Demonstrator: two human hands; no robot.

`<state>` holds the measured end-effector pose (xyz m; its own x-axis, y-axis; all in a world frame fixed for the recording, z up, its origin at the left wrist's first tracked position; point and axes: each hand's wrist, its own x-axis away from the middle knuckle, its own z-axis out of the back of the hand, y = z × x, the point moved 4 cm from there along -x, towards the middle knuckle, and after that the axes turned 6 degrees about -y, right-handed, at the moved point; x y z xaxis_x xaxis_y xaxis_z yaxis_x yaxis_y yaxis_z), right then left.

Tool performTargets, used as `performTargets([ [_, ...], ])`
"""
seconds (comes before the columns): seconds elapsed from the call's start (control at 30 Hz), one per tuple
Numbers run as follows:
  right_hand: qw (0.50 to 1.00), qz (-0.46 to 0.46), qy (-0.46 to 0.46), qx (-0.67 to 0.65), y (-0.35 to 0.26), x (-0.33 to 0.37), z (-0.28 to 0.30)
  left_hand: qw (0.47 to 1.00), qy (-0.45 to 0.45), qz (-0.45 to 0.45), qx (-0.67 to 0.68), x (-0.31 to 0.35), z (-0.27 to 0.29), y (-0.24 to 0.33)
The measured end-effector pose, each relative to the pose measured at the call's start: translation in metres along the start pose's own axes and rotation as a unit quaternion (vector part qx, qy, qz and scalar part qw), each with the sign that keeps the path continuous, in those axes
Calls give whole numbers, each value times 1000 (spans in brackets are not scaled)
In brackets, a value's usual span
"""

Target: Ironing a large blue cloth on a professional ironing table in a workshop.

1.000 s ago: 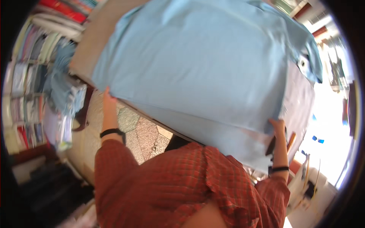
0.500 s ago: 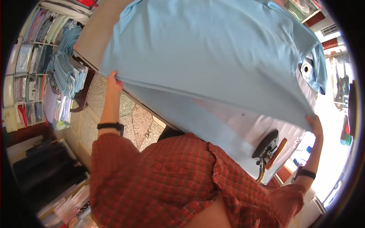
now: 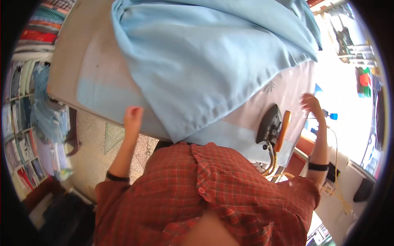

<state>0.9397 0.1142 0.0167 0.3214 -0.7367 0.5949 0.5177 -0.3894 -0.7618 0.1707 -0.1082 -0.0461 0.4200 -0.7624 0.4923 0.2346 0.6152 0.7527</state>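
Head view: blue cloth point(image 3: 209, 65) on table point(image 3: 67, 67) at 12 o'clock, laid but creased, corner toward 6; flattening not done. Left hand point(image 3: 133, 116), 9 o'clock, beside cloth, blurred, finger state unclear. Right hand point(image 3: 312, 103), 3 o'clock, empty, fingers loosely bent; iron point(image 3: 269, 125) untouched.

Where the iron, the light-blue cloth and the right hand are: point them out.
Iron point(image 3: 267, 126): head view, on its dark body.
Light-blue cloth point(image 3: 201, 69): head view, middle of its draped surface.
Right hand point(image 3: 313, 105): head view, middle of the hand.
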Motion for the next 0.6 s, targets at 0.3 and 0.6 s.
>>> performTargets([
  [0.3,949,-93,280,-109,-19,74,-212,930,-152,122,312,-23,-24,1],
  [0.6,947,-124,294,22,-70,60,-222,930,-54,51,359,-17,-30,10],
])
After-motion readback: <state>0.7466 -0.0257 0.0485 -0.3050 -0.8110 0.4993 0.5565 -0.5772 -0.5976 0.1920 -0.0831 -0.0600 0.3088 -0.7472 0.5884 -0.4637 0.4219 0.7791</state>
